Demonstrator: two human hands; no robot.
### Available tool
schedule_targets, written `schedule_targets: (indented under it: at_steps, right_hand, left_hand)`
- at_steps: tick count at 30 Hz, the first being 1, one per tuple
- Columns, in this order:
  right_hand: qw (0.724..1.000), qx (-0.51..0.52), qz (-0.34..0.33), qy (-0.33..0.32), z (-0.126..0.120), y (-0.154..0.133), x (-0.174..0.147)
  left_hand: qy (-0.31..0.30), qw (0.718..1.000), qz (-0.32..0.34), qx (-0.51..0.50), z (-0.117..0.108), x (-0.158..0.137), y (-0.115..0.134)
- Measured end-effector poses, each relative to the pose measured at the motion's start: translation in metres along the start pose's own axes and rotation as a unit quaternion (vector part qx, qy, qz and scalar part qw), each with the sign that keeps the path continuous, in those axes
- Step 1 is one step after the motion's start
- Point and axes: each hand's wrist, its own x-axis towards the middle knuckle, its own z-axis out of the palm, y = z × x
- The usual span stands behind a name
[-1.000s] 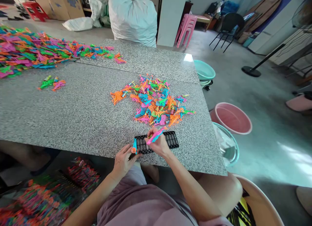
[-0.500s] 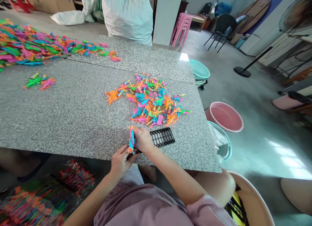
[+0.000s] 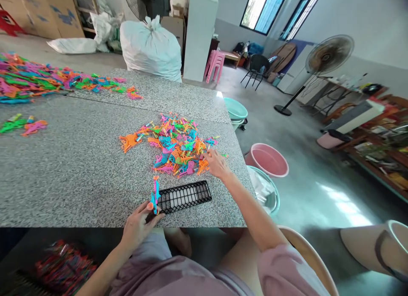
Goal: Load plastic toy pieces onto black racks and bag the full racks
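- With left hand (image 3: pixel 138 223), holding left end of black rectangular openwork plastic rack (image 3: pixel 188 205), close to near edge of speckled grey stone bench (image 3: pixel 79 172); a narrow grip, closed around this end.
- With right hand (image 3: pixel 216 163), reaching to right side of loose heap of orange, pink, green and blue plastic toy guns (image 3: pixel 175 147); cannot tell if holding a piece, with fingertips among the colours.
- From rack to heap: just beyond, on the far side; nearer to right hand than to left.
- Long axis of rack: from left to right, slanting a little away from the body at right end.
- Inside rack, at left end just above left fingers: upright blue and pink toy guns (image 3: pixel 157 190) with orange tips.
- On floor, right of bench: round pink plastic basin (image 3: pixel 269 160); beside it, teal-rimmed basin (image 3: pixel 277 197) with whitish plastic inside; farther, pale turquoise basin (image 3: pixel 236 109).
- Near right arm: peach-coloured tub (image 3: pixel 310 251), with contents hidden.
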Motion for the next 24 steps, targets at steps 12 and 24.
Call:
schedule_targets:
  at_steps: [12,24]
  right_hand:
    - [0.977,0.092,-0.157,-0.108,-0.001,-0.043,0.000]
    - [0.982,0.178,-0.045,-0.036,-0.009,-0.062,-0.011]
  left_hand:
    - [-0.021,0.999,-0.013,0.046,0.000,0.001,0.008]
    - [-0.047,0.998,-0.019,0.035,0.002,-0.004,0.005]
